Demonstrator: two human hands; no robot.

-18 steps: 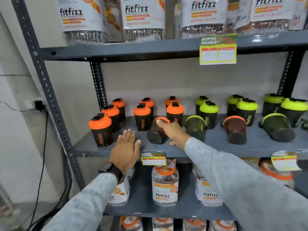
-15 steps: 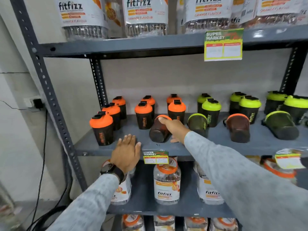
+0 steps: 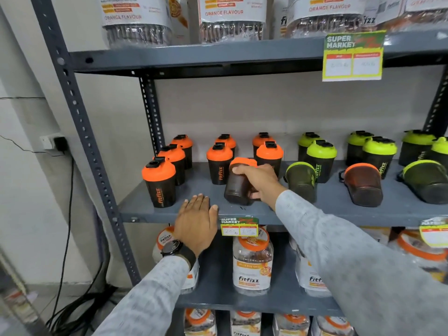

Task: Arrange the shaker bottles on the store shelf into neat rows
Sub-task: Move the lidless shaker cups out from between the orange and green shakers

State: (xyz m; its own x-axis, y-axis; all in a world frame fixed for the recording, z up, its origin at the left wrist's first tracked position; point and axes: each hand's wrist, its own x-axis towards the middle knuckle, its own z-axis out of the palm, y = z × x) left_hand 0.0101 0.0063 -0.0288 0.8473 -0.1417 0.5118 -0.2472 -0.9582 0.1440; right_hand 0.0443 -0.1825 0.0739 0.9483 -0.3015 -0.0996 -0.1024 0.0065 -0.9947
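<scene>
On the grey middle shelf (image 3: 291, 209) stand several upright black shakers with orange lids, the front one (image 3: 160, 183) at the left. Upright green-lidded shakers (image 3: 321, 161) stand to the right. My right hand (image 3: 259, 179) grips an orange-lidded shaker (image 3: 236, 187) that leans tilted, its base toward me. My left hand (image 3: 196, 221) rests flat on the shelf's front edge with fingers apart and nothing in it. Three more shakers lie on their sides: a green-lidded one (image 3: 301, 181), an orange-lidded one (image 3: 363, 185) and a green-lidded one (image 3: 429, 181).
Large Fitfizz jars (image 3: 252, 260) fill the shelf below, and more jars (image 3: 232, 20) stand on the shelf above. Price tags (image 3: 238, 226) (image 3: 352, 57) hang on the shelf edges. A slotted upright post (image 3: 82, 132) bounds the left side. Cables (image 3: 65, 238) hang by the wall.
My right hand has closed around the lying orange-lidded shaker and tipped its lid end up off the shelf. My left hand stays flat on the shelf edge.
</scene>
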